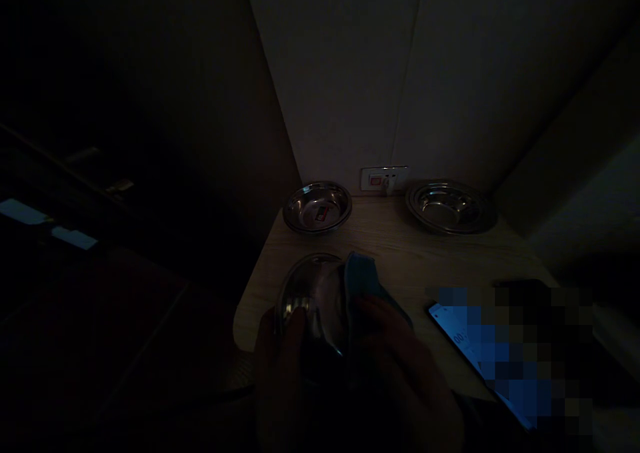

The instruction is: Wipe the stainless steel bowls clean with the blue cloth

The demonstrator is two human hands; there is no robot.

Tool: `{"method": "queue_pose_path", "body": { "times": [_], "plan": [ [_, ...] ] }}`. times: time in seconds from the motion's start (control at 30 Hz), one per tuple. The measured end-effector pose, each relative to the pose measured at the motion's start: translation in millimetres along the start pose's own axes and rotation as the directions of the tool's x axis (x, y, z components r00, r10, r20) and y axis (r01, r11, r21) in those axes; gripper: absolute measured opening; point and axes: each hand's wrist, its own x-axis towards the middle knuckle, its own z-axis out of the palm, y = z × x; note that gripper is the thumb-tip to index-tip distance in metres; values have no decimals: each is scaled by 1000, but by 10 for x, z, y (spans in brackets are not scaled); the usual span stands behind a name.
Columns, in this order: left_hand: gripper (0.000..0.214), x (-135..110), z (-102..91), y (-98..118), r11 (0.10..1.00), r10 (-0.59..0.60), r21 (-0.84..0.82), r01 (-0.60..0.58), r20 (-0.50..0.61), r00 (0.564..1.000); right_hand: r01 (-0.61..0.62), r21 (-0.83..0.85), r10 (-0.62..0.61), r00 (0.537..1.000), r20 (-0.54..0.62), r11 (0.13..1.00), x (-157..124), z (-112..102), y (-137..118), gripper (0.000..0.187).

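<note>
A shiny metal bowl [320,286] is held tilted above the near part of the table. My left hand [280,359] grips it at the left, the thumb lying on the metal. A blue-green cloth [361,276] covers the bowl's right side. My right hand [400,349] is closed on this cloth and presses it against the bowl, fingers pointing up and left. Deep shadow hides the lower part of the bowl and both wrists.
On the wooden tabletop [380,239], metal bowls [318,207] with a label inside stand at the back left. Stacked metal dishes [450,206] sit at the back right. A lit phone [457,333] lies at the right. A wall socket [384,178] is behind.
</note>
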Motion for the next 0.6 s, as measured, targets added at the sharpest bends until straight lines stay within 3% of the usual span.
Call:
{"method": "queue_pose_path", "body": {
  "times": [0.07,0.2,0.33,0.4,0.5,0.6],
  "plan": [
    [40,0,-11,-6,1000,15,-20,-14,14,1000,-5,-92,4,1000,-6,996,-5,7,29,19],
    [38,-33,0,-66,998,14,-60,-14,4,1000,125,-229,-114,992,58,965,-30,25,67,55],
    [38,-70,56,21,1000,24,21,-22,-79,997,268,-310,-239,963,129,912,-75,64,79,47],
    [38,-68,89,131,999,-24,19,26,-111,994,286,-317,-273,958,86,904,-97,95,71,46],
    [41,-44,133,292,954,-300,-66,294,-113,947,316,-295,-322,946,29,902,-98,132,29,44],
    [37,-33,160,360,936,-347,-113,333,-155,925,316,-286,-333,943,-13,905,-47,138,-53,39]
  ]
}}
